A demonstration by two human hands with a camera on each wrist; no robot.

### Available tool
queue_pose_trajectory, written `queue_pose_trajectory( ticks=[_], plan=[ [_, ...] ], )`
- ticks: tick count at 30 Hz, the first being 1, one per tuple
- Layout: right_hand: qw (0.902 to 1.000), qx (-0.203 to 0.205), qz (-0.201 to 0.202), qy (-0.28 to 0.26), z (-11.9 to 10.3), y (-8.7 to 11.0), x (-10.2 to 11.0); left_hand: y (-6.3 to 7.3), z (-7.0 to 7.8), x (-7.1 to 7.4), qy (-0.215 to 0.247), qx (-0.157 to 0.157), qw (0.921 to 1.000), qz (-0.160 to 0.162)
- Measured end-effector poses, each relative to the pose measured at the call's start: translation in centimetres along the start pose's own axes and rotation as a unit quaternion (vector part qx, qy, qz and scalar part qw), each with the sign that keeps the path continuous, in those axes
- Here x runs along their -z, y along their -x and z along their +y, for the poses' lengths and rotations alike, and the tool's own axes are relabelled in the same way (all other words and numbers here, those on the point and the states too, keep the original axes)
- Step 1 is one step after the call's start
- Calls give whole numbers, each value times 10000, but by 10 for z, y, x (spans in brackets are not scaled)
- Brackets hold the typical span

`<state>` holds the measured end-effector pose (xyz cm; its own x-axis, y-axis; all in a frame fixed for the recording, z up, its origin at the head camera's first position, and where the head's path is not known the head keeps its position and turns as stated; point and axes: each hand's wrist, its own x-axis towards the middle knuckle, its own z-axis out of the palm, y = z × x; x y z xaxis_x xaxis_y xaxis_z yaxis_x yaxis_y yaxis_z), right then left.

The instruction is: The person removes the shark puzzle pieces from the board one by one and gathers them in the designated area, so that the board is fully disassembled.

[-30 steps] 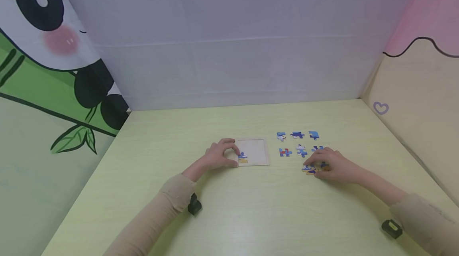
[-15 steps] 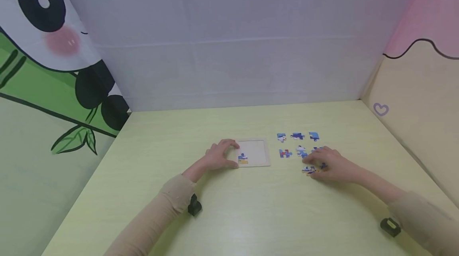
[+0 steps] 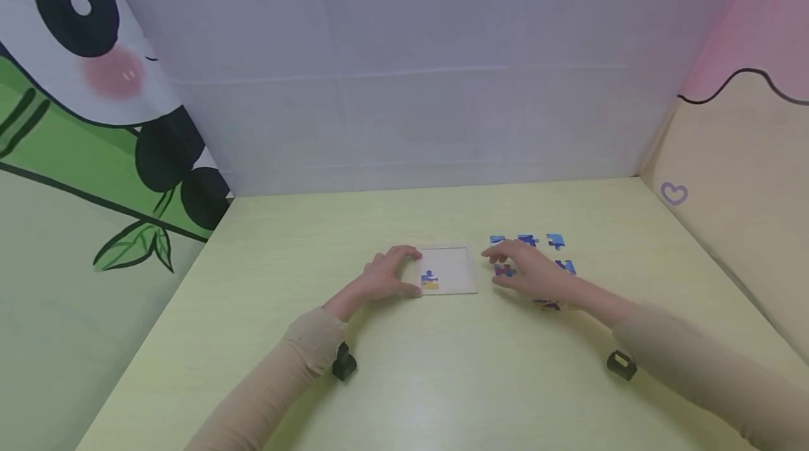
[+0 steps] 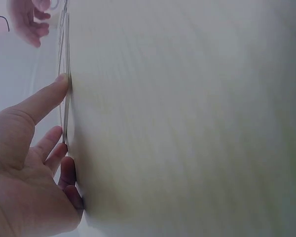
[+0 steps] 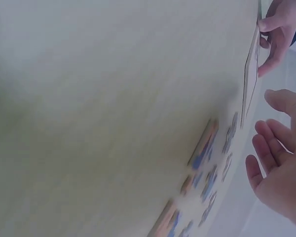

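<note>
My left hand (image 3: 384, 274) grips the left side of a flat, pale puzzle tray (image 3: 451, 272), thumb at the near corner and fingers toward the far one. In the left wrist view the thumb (image 4: 49, 98) lies against the tray's thin edge. One blue and yellow jigsaw piece (image 3: 430, 281) lies in the tray's near left corner. Over the loose pieces, just right of the tray, hovers my right hand (image 3: 531, 272). Its thumb and fingers (image 5: 266, 153) are spread apart, with nothing visible between them. A red and blue jigsaw piece (image 3: 504, 270) shows beneath it.
Several loose jigsaw pieces lie in rows right of the tray, including a light blue one (image 3: 555, 241) at the far right. A dark blue piece (image 3: 527, 239) is beside it. Part of another piece (image 3: 547, 304) shows below the right hand. A pale wall (image 3: 404, 121) stands behind the table.
My right hand has moved left and away from me, from the nearest pieces toward the tray. The left hand stays at the tray.
</note>
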<state>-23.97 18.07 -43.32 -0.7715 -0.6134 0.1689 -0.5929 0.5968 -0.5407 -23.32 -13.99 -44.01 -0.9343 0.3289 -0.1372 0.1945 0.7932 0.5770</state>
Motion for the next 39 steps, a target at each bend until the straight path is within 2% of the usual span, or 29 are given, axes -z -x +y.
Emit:
queue_pose_trajectory(
  ticks=[5,12,16,23,39],
  plan=[
    [9999,66,15,-91,-8,-24,-14,0,1,-1,34,-29,10000,-6],
    [9974,-377,-434,-444,-23,-47,-34,-1,1,-2,-4,-14,10000,-6],
    [9963,-357,-545,-563,-26,-55,-47,-1,1,-3,14,-19,10000,-20],
    [9967,-149,-613,-506,-28,-63,-58,-2,-1,-2,-20,-102,9999,-38],
    [9949,-238,-600,-770,-34,-69,-60,-2,-4,1,0,-185,9998,-83]
  ],
)
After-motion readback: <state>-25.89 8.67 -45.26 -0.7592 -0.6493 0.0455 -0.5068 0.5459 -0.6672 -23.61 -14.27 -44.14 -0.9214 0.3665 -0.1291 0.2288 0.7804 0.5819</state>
